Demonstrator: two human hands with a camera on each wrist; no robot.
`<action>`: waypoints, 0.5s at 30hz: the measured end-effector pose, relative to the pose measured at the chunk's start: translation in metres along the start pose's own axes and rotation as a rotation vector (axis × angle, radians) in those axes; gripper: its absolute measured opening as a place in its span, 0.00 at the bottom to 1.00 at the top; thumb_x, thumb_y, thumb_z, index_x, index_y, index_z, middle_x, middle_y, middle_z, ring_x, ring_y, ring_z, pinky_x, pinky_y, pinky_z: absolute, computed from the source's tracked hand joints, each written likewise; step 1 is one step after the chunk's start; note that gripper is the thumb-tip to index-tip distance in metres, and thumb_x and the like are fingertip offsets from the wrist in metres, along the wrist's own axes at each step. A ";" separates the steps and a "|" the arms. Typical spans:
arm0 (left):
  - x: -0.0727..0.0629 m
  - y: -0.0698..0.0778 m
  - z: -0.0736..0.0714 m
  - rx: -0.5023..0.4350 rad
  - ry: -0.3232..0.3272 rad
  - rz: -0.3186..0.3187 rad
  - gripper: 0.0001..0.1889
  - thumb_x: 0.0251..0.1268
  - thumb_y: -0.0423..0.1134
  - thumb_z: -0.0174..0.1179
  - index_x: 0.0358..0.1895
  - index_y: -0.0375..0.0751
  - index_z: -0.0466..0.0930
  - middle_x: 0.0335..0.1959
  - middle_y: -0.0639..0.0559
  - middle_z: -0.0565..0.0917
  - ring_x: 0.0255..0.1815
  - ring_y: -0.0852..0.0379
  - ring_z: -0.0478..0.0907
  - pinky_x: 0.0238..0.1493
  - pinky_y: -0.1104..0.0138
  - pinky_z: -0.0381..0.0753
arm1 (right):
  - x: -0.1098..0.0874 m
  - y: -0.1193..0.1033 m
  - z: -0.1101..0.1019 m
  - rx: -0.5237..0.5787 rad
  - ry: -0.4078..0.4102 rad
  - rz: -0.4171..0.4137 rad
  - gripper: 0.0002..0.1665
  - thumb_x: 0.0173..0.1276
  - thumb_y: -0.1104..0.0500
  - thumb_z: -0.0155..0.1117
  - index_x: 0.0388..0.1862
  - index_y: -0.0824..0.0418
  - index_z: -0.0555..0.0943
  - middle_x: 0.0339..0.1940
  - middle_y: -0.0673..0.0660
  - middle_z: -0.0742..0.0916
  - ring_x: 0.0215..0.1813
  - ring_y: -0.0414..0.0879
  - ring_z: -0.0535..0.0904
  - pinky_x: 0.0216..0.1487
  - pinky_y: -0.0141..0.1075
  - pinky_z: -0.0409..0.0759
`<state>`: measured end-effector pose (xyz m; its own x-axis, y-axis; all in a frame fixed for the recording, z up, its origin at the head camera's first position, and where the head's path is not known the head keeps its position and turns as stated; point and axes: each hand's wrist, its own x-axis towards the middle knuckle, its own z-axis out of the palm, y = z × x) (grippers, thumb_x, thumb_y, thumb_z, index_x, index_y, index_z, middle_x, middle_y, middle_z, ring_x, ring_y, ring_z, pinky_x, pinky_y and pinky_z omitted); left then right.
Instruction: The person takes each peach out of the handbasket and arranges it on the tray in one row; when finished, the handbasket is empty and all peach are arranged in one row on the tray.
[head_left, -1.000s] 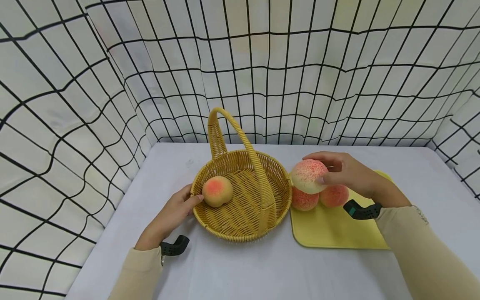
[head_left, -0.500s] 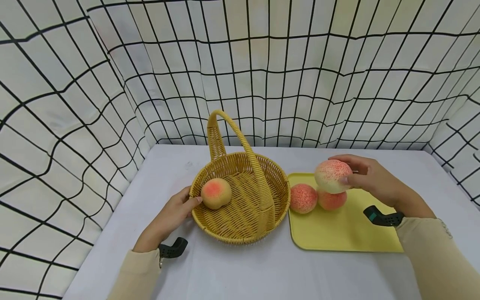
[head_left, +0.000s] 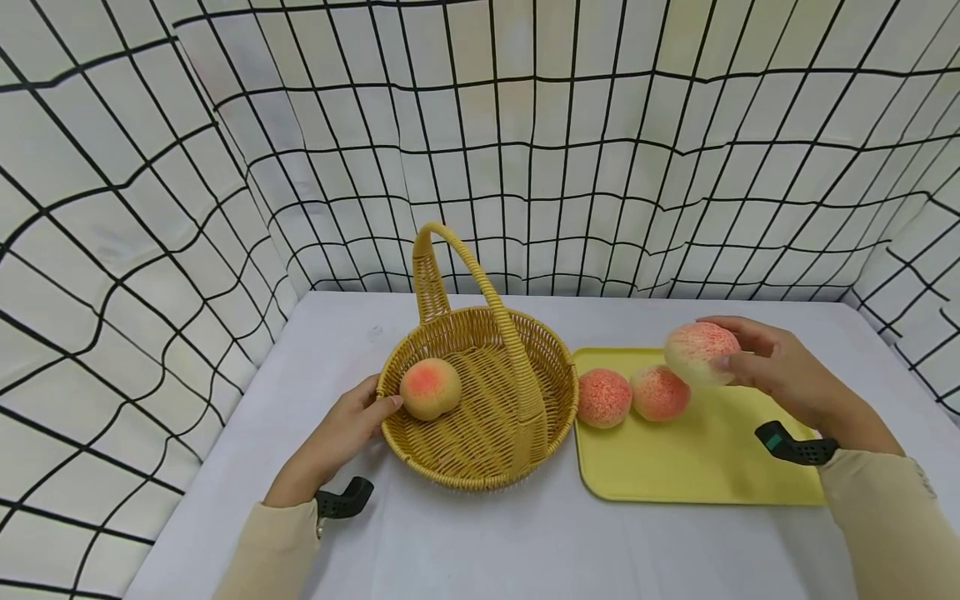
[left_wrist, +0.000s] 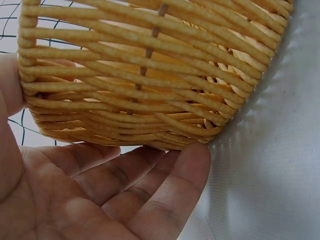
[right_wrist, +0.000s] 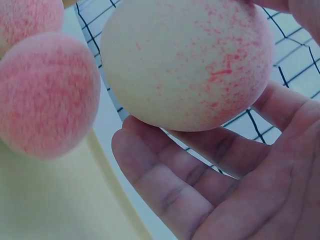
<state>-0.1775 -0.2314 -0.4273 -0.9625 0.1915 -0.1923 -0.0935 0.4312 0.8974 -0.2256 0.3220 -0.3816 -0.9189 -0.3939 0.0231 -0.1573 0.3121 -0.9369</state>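
Note:
My left hand (head_left: pixel 348 429) grips the left rim of a yellow wicker basket (head_left: pixel 555 350), thumb over the edge. In the left wrist view its fingers (left_wrist: pixel 175 195) lie against the woven outer wall. One yellowish peach (head_left: pixel 431 389) with a red blush lies inside the basket on the left. My right hand (head_left: pixel 787 371) holds a pale peach with pink speckles (head_left: pixel 697 350) above the yellow tray (head_left: pixel 697 467). The right wrist view shows this peach (right_wrist: pixel 185 65) between thumb and curled fingers. Two redder peaches, one at the left (head_left: pixel 603 398) and another beside it (head_left: pixel 660 393), sit on the tray.
The basket's tall arched handle (head_left: pixel 487 292) rises over its middle. The tray's left edge lies right at the basket's right side. A white cloth covers the table (head_left: pixel 480 550), and black netting (head_left: pixel 525 150) over white sheets encloses the back and sides.
My right hand has carried the speckled peach rightward, from beside the basket rim to over the tray, uncovering the two redder peaches. My left hand stays on the basket.

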 end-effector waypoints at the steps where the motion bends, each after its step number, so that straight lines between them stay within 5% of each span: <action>1: 0.000 0.000 0.000 0.002 0.001 0.001 0.33 0.84 0.48 0.50 0.82 0.35 0.55 0.76 0.35 0.70 0.70 0.43 0.75 0.66 0.53 0.78 | -0.001 0.002 -0.001 0.000 0.006 0.008 0.26 0.80 0.65 0.56 0.74 0.54 0.73 0.59 0.48 0.85 0.50 0.44 0.84 0.50 0.34 0.85; 15: 0.000 0.000 0.001 0.004 -0.002 0.003 0.34 0.84 0.48 0.50 0.82 0.35 0.54 0.76 0.34 0.70 0.71 0.42 0.74 0.67 0.52 0.78 | -0.011 0.028 -0.013 0.044 0.071 0.075 0.23 0.81 0.65 0.56 0.69 0.46 0.75 0.57 0.44 0.84 0.49 0.41 0.84 0.48 0.33 0.86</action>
<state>-0.1771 -0.2304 -0.4273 -0.9623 0.1948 -0.1900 -0.0891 0.4342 0.8964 -0.2242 0.3465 -0.4037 -0.9509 -0.3084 -0.0245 -0.0726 0.2993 -0.9514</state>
